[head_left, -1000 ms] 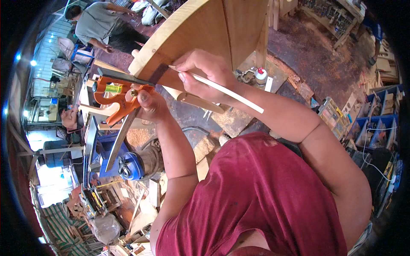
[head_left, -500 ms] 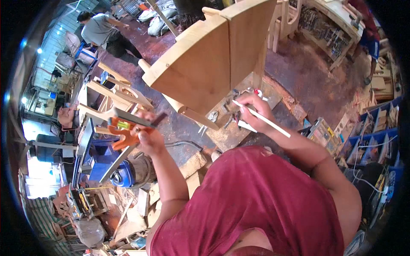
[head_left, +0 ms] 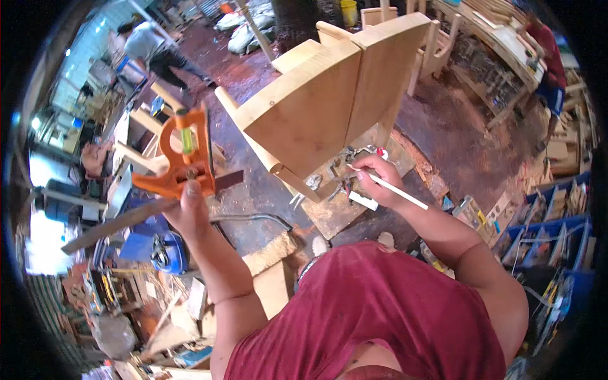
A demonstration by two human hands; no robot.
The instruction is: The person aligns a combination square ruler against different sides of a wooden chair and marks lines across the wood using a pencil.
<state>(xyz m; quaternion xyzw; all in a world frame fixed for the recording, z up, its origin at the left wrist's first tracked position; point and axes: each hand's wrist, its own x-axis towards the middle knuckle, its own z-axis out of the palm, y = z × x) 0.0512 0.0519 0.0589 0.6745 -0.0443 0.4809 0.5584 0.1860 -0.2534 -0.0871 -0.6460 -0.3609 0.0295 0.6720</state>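
At the left, my left hand (head_left: 189,209) grips an orange combination square (head_left: 171,179) with a green level vial, held up in the air. Its long metal blade points down to the left, and a short dark piece sticks out to the right. My right hand (head_left: 379,179) pinches a thin pale pencil-like stick (head_left: 405,194), tip toward the left. Beyond both hands stands a large curved wooden piece (head_left: 304,104) made of joined boards; neither hand touches it.
Tools lie on a low board (head_left: 332,218) below the wooden piece. A blue machine (head_left: 170,253) and wood scraps are at lower left. Wooden chair frames stand behind. One person (head_left: 149,47) is at upper left, another (head_left: 550,60) at upper right by a workbench (head_left: 500,41).
The square has left the wooden piece's edge, moved left and turned in my left hand. My right hand has drawn back down and right with the stick. The view has shifted.
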